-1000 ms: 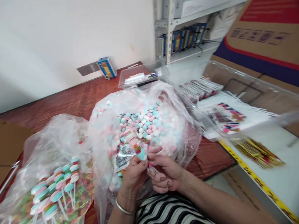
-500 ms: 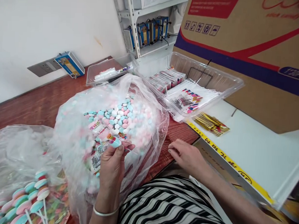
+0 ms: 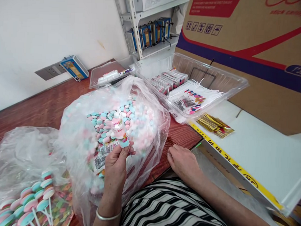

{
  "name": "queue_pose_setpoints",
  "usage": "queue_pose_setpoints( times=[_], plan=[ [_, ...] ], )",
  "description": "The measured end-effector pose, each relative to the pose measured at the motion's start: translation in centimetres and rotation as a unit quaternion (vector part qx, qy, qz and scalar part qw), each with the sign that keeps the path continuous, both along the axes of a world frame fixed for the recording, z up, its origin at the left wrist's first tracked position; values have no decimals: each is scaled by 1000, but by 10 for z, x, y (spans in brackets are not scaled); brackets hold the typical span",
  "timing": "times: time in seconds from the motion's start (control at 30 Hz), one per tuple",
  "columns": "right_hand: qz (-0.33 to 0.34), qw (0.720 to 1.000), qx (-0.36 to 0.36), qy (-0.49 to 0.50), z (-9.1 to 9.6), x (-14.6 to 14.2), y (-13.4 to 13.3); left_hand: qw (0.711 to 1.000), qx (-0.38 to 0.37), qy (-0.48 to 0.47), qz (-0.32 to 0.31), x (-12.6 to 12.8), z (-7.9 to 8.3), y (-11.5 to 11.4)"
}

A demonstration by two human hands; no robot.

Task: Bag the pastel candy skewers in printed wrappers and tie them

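My left hand (image 3: 117, 164) is closed around a candy stick in a clear printed wrapper (image 3: 120, 131), held upright over a big plastic bag of pink, blue and white candy discs (image 3: 115, 118). A few more printed wrappers (image 3: 102, 155) hang beside its fingers. My right hand (image 3: 182, 160) rests at the edge of the reddish wooden table (image 3: 44, 104), fingers curled with the tips together near the bag's side; what they hold, if anything, is too small to name.
A second plastic bag with finished lollipops (image 3: 36, 201) lies front left. A clear tray (image 3: 225, 81) holds printed wrappers and white sticks. Gold twist ties (image 3: 215, 125) lie on a white board, a large cardboard box (image 3: 253, 47) behind. A smaller tray (image 3: 109, 73) is at the back.
My hands have come apart: the right left the candy stick and went down to the table edge. The left raised the wrapped stick more upright. The view swung right.
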State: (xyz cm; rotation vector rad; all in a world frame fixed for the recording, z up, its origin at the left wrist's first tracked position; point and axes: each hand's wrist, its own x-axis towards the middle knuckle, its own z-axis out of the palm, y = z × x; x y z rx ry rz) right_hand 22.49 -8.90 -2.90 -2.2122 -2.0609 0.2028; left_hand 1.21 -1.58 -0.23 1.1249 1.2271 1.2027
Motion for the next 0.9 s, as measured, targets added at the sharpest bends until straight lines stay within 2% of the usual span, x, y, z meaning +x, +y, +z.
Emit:
queue_pose_setpoints(
  times=[0.2, 0.4, 0.57, 0.77, 0.9],
  plan=[
    [-24, 999, 28, -1, 1, 14, 3, 1000, -8, 20, 2, -5, -1, 3],
    [116, 989, 87, -5, -7, 30, 16, 1000, -2, 25, -8, -7, -4, 4],
    [178, 978, 112, 9, -14, 32, 22, 999, -5, 31, -9, -8, -7, 4],
    [145, 974, 137, 105, -18, 38, 23, 995, -2, 100, -18, -10, -2, 5],
    [73, 957, 199, 197, -1, 44, 16, 975, 30, 221, -23, -10, 8, 6]
  ],
)
